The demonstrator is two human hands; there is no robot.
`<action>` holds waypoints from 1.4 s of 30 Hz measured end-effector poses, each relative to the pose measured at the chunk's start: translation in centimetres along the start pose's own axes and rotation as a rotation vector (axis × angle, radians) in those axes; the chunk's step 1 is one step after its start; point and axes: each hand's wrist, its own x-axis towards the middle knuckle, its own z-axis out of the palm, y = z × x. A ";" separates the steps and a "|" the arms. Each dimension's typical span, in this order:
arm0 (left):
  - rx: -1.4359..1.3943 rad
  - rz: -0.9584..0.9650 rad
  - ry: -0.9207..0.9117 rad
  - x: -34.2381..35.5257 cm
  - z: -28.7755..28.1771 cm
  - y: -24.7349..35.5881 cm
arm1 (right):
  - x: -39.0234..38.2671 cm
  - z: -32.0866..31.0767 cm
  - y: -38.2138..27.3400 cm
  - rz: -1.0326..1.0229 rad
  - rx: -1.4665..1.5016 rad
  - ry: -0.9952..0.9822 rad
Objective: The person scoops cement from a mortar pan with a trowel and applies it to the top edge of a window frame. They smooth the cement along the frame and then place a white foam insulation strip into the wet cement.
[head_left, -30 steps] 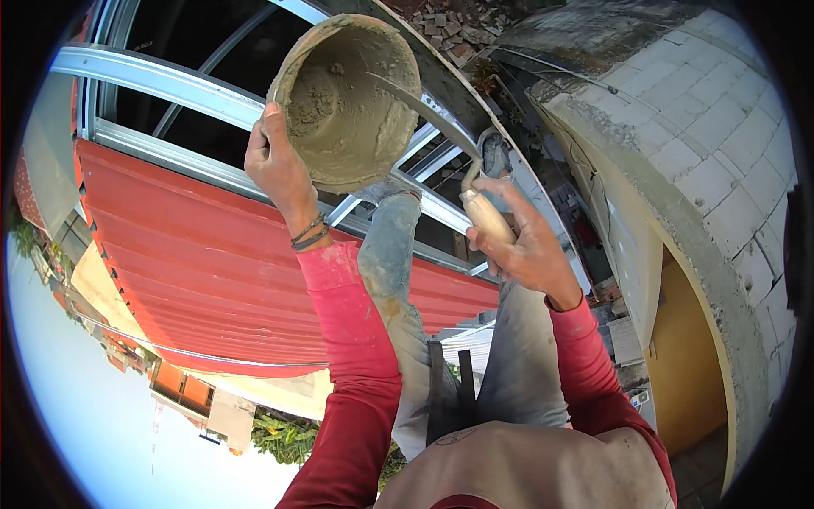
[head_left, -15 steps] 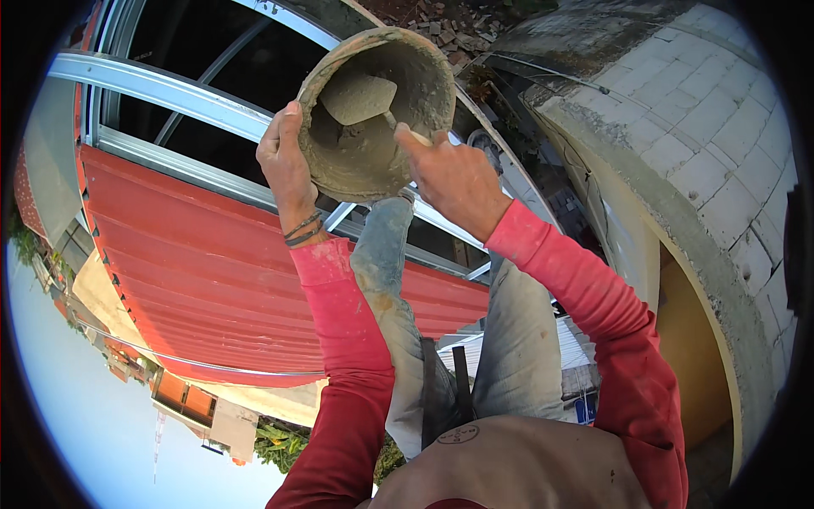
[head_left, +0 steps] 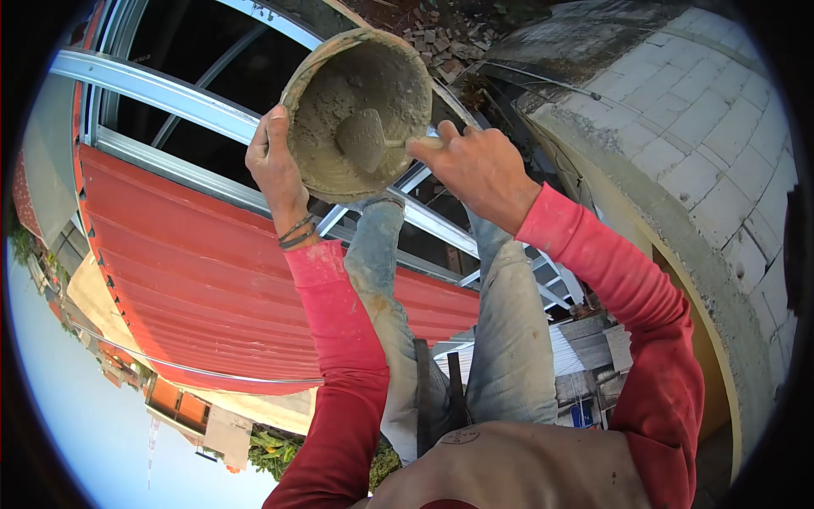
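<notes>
My left hand [head_left: 275, 161] grips the near-left rim of a mortar-caked bucket [head_left: 398, 85], tilted so its open mouth faces me. Grey wet mortar [head_left: 326, 102] lines its inside. My right hand [head_left: 479, 174] is closed on the handle of a trowel [head_left: 365, 140], whose coated blade rests in the mortar inside the bucket. The bucket is held above my legs, with jeans [head_left: 509, 339] visible below it.
Metal framing [head_left: 170, 93] with dark openings runs under and left of the bucket, beside red corrugated sheeting [head_left: 195, 263]. A white block wall [head_left: 712, 161] with a rough concrete edge rises at right. Broken blocks [head_left: 449, 42] lie far below at top.
The trowel has gone from outside the bucket's rim into it, its blade lastly moving lower. My right hand rose, then shifted slightly right. The bucket shifted right, then back left. My right leg moved.
</notes>
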 end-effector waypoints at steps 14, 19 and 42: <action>0.077 0.139 0.037 -0.5 1.1 2.2 | 0.8 3.7 -1.6 0.250 0.217 0.130; 0.073 0.198 0.117 -0.8 0.2 4.3 | 0.8 2.0 -1.0 0.166 0.199 0.066; -0.001 0.357 -0.408 -0.9 -1.2 18.3 | 0.6 -1.8 -2.1 0.293 1.531 -0.140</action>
